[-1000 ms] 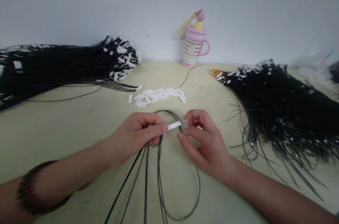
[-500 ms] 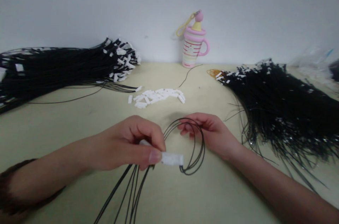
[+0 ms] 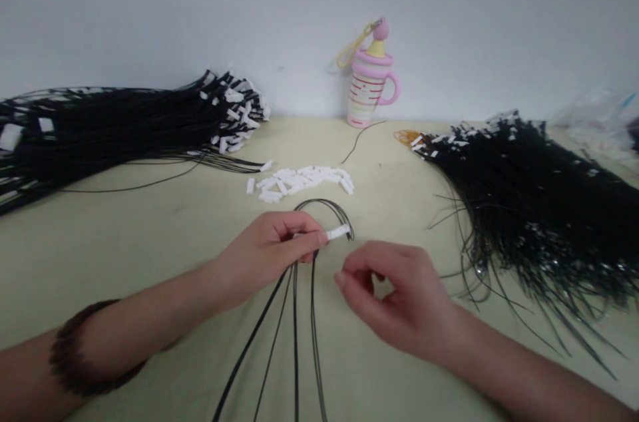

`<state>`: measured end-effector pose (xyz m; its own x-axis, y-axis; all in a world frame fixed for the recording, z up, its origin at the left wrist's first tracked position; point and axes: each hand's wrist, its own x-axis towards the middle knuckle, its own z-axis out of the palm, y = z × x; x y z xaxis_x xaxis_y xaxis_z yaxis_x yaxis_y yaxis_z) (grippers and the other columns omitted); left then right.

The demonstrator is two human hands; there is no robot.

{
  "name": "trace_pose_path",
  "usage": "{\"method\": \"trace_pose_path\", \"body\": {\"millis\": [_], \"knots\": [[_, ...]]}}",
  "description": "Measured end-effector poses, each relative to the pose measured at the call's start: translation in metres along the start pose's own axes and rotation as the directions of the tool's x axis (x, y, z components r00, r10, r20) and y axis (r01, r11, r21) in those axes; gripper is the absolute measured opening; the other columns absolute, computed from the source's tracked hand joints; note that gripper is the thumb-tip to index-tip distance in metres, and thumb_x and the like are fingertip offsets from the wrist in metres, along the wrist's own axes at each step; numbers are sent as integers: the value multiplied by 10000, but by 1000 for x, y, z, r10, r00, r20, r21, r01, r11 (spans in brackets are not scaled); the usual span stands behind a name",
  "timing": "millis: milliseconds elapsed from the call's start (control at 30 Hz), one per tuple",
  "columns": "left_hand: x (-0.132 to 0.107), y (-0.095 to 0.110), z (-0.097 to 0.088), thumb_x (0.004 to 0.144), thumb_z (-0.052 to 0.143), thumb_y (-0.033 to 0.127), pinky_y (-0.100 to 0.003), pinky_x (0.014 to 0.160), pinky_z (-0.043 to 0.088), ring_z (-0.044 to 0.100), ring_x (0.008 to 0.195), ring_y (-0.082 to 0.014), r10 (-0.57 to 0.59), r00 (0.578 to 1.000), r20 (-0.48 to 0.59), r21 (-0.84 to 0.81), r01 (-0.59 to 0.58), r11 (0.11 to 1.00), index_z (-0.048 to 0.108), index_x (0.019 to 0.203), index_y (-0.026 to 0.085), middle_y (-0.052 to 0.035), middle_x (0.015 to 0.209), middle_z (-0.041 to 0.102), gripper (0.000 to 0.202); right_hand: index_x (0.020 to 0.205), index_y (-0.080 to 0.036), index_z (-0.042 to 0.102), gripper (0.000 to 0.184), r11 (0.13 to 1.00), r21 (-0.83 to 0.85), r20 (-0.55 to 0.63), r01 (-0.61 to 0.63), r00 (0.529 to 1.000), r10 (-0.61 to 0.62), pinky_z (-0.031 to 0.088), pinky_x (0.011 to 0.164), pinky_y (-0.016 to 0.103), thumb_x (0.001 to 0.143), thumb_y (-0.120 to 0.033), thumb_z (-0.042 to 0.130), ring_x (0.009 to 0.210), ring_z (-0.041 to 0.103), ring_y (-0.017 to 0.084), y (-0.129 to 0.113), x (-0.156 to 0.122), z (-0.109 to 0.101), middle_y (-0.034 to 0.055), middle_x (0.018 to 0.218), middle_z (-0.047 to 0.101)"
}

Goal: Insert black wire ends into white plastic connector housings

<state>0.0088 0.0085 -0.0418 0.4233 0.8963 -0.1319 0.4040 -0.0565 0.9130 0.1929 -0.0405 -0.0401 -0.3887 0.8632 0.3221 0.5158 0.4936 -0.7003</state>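
My left hand (image 3: pixel 287 242) pinches a white plastic connector (image 3: pixel 338 232) between thumb and fingers, a little above the table. Thin black wires (image 3: pixel 324 202) curve in a loop from the connector's right end back behind the fingers. Below the hand, several black wire tails (image 3: pixel 296 342) hang toward the lower edge of the view. My right hand (image 3: pixel 392 295) is to the right of the connector and apart from it. Its thumb and forefinger are closed in a pinch; whether anything thin lies between them cannot be seen.
Loose white connectors (image 3: pixel 304 181) lie in a small heap beyond my hands. A big bundle of black wires with white ends (image 3: pixel 124 126) is at left, another wire pile (image 3: pixel 539 189) at right. A pink-lidded cup (image 3: pixel 367 92) stands by the wall; a clear plastic bag (image 3: pixel 594 122) sits far right.
My left hand has moved away from me and slightly right with the connector, and the loop looks smaller. My right hand has left the loop, come nearer and closed into a pinch.
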Motion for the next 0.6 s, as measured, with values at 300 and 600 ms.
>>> {"method": "trace_pose_path", "body": {"millis": [300, 600], "knots": [[0, 1, 4, 802, 520, 365, -199, 542, 334, 428, 555, -97, 61, 989, -138, -26, -65, 998, 535, 590, 174, 54, 545, 471, 286, 714, -158, 494, 110, 983, 86, 168, -160, 975, 143, 268, 483, 176, 822, -168, 473, 515, 369, 49, 1, 1, 25, -53, 577, 410], [1, 2, 4, 800, 524, 364, -196, 513, 323, 412, 528, -91, 29, 987, -159, -79, -42, 996, 537, 594, 174, 56, 532, 475, 280, 694, -143, 514, 200, 939, 250, 254, -237, 952, 173, 281, 484, 186, 862, -196, 421, 530, 359, 63, 5, 6, 16, -46, 570, 401]]}}
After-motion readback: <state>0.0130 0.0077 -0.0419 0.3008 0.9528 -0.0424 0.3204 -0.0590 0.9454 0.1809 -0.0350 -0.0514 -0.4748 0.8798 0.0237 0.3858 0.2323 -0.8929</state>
